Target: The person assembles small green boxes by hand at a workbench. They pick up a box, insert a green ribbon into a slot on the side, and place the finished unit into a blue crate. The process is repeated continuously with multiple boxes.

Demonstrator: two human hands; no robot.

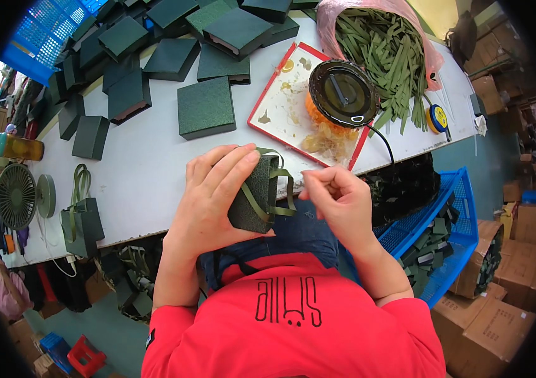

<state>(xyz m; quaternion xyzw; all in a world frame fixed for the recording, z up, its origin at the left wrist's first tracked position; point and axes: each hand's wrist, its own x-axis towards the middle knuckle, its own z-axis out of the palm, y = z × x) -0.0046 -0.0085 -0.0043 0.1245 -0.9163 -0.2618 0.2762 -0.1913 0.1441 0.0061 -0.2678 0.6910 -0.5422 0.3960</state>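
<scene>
Above your jeans (pixel 311 236), your left hand (pixel 208 195) grips one ribboned box (pixel 247 217), your right hand (pixel 342 203) pinches narrow beside it, any hold unclear, and beyond stand one pot (pixel 342 94) and uncountable overlapping boxes (pixel 170 60), cut off above.

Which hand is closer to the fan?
Left. The left hand holds a box, off to the right of the fan; the right hand is farther right, past that box.
</scene>
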